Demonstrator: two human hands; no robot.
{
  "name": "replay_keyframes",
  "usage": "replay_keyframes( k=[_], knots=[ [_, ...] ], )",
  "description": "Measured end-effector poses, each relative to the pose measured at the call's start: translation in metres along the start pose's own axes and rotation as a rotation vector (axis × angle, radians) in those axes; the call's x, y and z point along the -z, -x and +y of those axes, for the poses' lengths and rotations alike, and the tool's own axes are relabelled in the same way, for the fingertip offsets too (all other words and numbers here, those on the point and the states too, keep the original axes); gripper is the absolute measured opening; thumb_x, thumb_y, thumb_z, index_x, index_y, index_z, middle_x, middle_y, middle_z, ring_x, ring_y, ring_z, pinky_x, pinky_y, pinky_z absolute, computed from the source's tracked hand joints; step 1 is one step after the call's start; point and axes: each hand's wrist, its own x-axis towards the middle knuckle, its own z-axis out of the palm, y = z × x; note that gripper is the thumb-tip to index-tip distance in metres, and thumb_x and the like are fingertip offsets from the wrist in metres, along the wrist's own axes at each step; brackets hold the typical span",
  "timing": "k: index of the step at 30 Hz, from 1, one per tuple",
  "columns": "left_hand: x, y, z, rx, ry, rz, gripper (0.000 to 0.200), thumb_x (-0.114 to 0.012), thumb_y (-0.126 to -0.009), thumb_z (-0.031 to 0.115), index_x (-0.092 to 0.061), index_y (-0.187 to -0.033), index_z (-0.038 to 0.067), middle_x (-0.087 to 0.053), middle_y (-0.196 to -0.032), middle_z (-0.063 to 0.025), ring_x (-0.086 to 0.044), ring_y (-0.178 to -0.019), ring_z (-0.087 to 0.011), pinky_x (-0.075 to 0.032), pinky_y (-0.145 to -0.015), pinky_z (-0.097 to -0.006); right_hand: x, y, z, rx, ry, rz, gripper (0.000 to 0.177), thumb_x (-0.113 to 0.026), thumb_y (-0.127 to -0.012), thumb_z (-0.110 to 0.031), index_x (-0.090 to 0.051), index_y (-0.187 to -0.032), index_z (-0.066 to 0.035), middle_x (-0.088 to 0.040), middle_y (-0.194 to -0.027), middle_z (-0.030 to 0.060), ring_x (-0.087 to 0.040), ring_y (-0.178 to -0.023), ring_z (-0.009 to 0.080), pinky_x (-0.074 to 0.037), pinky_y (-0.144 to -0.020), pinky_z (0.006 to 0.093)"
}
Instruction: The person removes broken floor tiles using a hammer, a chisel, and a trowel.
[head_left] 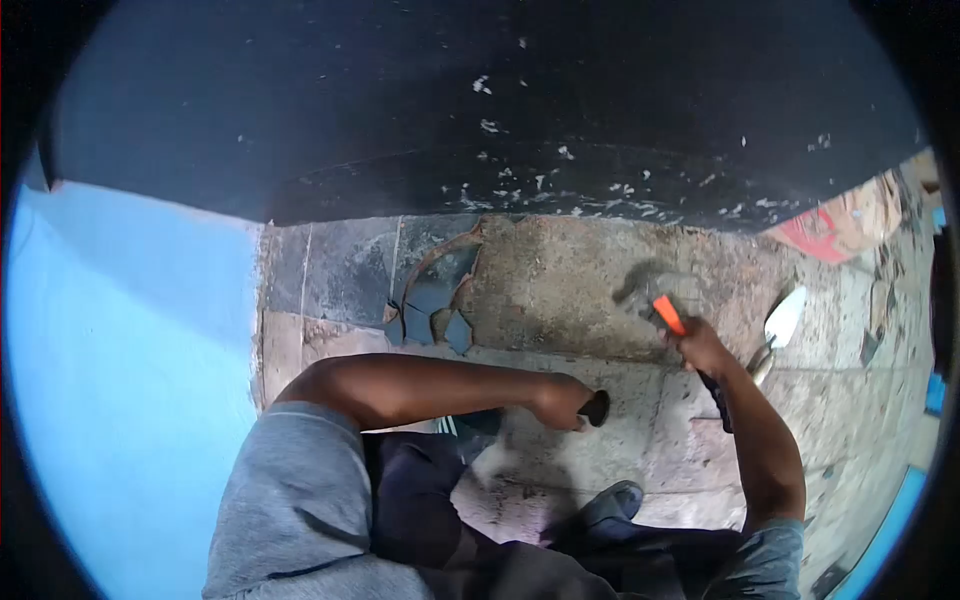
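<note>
My right hand (703,348) is closed around a hammer (668,314) with an orange and black handle; its head end is smeared by motion above the floor. My left hand (562,402) is closed on a dark tool with a round end (597,408), held over the pale floor; the rest of this tool is hidden. Ahead and to the left lie broken pieces of grey tile (430,300), beside a bare rough patch of floor (560,285). A pointed trowel (786,318) rests on the floor just right of my right hand.
A black wall (480,120) with chipped paint rises in front, and a light blue wall (140,340) stands at left. A printed paper sack (840,225) lies at the far right. Small debris (870,345) is scattered there. My shoe (615,503) is below my hands.
</note>
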Motion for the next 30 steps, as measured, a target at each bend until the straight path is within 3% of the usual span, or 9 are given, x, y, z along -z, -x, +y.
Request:
replay_keyframes(
  k=[4,6,8,12,15,17,20,23,30],
  knots=[
    [-0.005,0.036,-0.009,0.026,0.122,0.188,0.053,-0.064,-0.093,0.038,-0.054,-0.126,-0.001,-0.066,-0.112,-0.0268,-0.063,-0.106,-0.0439,-0.048,-0.090,-0.0491,-0.008,-0.031,0.116,0.700,0.459,0.187,0.032,-0.068,-0.094,-0.034,-0.068,-0.095,-0.002,-0.068,-0.074,0.0148,-0.066,-0.060,0.0227,-0.052,-0.057,0.0380],
    [-0.005,0.060,-0.012,0.062,0.171,0.281,0.053,-0.066,-0.092,0.037,-0.054,-0.126,-0.002,-0.066,-0.112,-0.0267,-0.063,-0.106,-0.0442,-0.048,-0.091,-0.0491,0.011,-0.004,0.098,0.185,0.445,-0.123,0.027,-0.067,-0.092,-0.032,-0.069,-0.094,-0.005,-0.070,-0.083,0.0196,-0.069,-0.075,0.0313,-0.054,-0.069,0.0440],
    [-0.005,0.087,-0.009,0.166,0.164,0.377,0.054,-0.067,-0.091,0.038,-0.055,-0.126,-0.002,-0.066,-0.112,-0.0267,-0.063,-0.107,-0.0442,-0.048,-0.091,-0.0495,0.032,-0.001,0.119,0.247,0.813,-0.106,0.033,-0.068,-0.088,-0.030,-0.068,-0.106,-0.001,-0.069,-0.104,0.0250,-0.065,-0.100,0.0436,-0.053,-0.086,0.0485],
    [-0.018,0.148,0.003,0.239,0.170,0.549,0.057,-0.067,-0.091,0.041,-0.054,-0.126,-0.002,-0.066,-0.112,-0.0277,-0.063,-0.108,-0.0445,-0.047,-0.091,-0.0503,0.054,0.036,0.142,0.063,0.523,0.579,0.030,-0.072,-0.080,-0.024,-0.065,-0.098,0.000,-0.062,-0.114,0.0251,-0.057,-0.112,0.0439,-0.045,-0.096,0.0503],
    [-0.017,0.208,0.055,0.338,0.309,0.613,0.052,-0.065,-0.093,0.038,-0.055,-0.125,-0.002,-0.065,-0.108,-0.0290,-0.062,-0.105,-0.0455,-0.047,-0.089,-0.0512,0.047,0.044,0.186,-0.184,0.526,1.017,0.064,-0.075,-0.079,-0.034,-0.055,-0.132,-0.004,-0.051,-0.130,0.0241,-0.048,-0.124,0.0426,-0.040,-0.104,0.0515],
    [-0.026,0.232,0.079,0.347,0.313,0.649,0.049,-0.063,-0.095,0.036,-0.054,-0.124,-0.001,-0.065,-0.105,-0.0293,-0.062,-0.102,-0.0463,-0.047,-0.087,-0.0518,0.043,0.052,0.176,-0.564,0.326,0.949,0.066,-0.075,-0.079,-0.036,-0.054,-0.131,-0.001,-0.052,-0.134,0.0263,-0.049,-0.126,0.0444,-0.043,-0.102,0.0531],
    [-0.041,0.261,0.122,0.309,0.325,0.694,0.043,-0.062,-0.096,0.032,-0.054,-0.122,-0.001,-0.064,-0.099,-0.0287,-0.062,-0.097,-0.0473,-0.047,-0.084,-0.0527,0.057,0.022,0.243,-0.572,0.283,0.705,0.062,-0.071,-0.081,-0.038,-0.056,-0.127,0.001,-0.059,-0.127,0.0294,-0.057,-0.119,0.0460,-0.047,-0.097,0.0542],
    [-0.047,0.283,0.171,0.252,0.394,0.666,0.027,-0.061,-0.096,0.022,-0.055,-0.115,0.003,-0.063,-0.092,-0.0247,-0.062,-0.091,-0.0458,-0.047,-0.079,-0.0524,0.070,-0.017,0.314,-0.369,0.251,0.835,0.056,-0.068,-0.084,-0.040,-0.059,-0.120,0.002,-0.066,-0.113,0.0316,-0.064,-0.105,0.0486,-0.049,-0.092,0.0553],
    [-0.081,0.311,0.251,0.082,0.328,0.859,0.025,-0.059,-0.094,0.016,-0.053,-0.111,-0.001,-0.062,-0.093,-0.0243,-0.061,-0.097,-0.0421,-0.048,-0.083,-0.0497,0.087,0.037,0.136,0.066,0.168,0.453,0.025,-0.059,-0.077,-0.014,-0.066,-0.095,0.003,-0.069,-0.085,0.0238,-0.066,-0.080,0.0423,-0.051,-0.076,0.0472]
  ],
)
